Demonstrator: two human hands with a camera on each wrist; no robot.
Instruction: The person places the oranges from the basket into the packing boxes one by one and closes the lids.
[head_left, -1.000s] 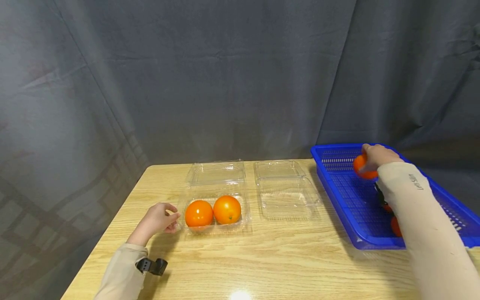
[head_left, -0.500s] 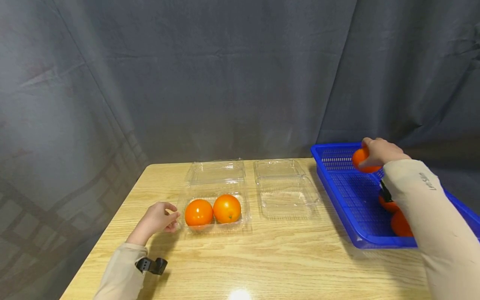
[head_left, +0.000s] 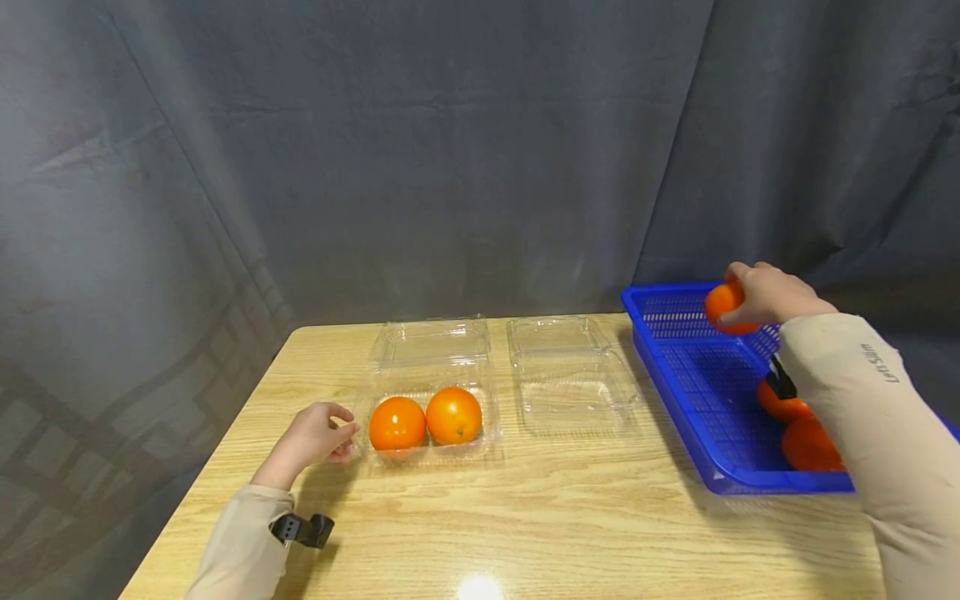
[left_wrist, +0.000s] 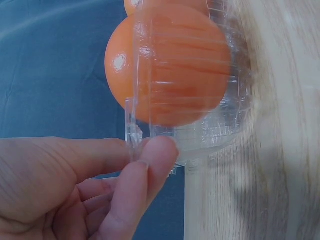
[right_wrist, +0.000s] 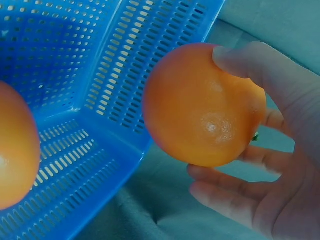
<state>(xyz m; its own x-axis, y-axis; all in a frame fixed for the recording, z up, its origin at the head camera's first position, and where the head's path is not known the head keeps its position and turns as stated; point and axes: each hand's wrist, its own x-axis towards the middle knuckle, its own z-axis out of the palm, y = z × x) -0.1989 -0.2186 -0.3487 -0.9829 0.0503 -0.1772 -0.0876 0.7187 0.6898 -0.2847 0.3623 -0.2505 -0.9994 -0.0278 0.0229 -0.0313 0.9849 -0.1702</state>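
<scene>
My right hand (head_left: 776,293) grips an orange (head_left: 729,308) above the far end of the blue plastic basket (head_left: 678,400). In the right wrist view that orange (right_wrist: 202,107) sits between thumb and fingers, a small green stem spot showing beside the fingers. At the left, my left hand (head_left: 311,437) pinches the rim corner of an open clear plastic clamshell box (head_left: 491,417); the left wrist view shows thumb and fingertip at the edge (left_wrist: 132,135). Two oranges, one on the left (head_left: 397,425) and one on the right (head_left: 454,416), lie side by side in this box.
A second open clear clamshell box (head_left: 576,392) stands between the first box and the basket. More oranges (head_left: 812,444) lie in the basket's near part, partly hidden by the right sleeve. Grey curtain (head_left: 465,167) hangs behind the wooden table (head_left: 525,517).
My right hand has lifted the orange higher and moved slightly right, so more of the oranges in the basket shows. My left hand has stayed at the box corner.
</scene>
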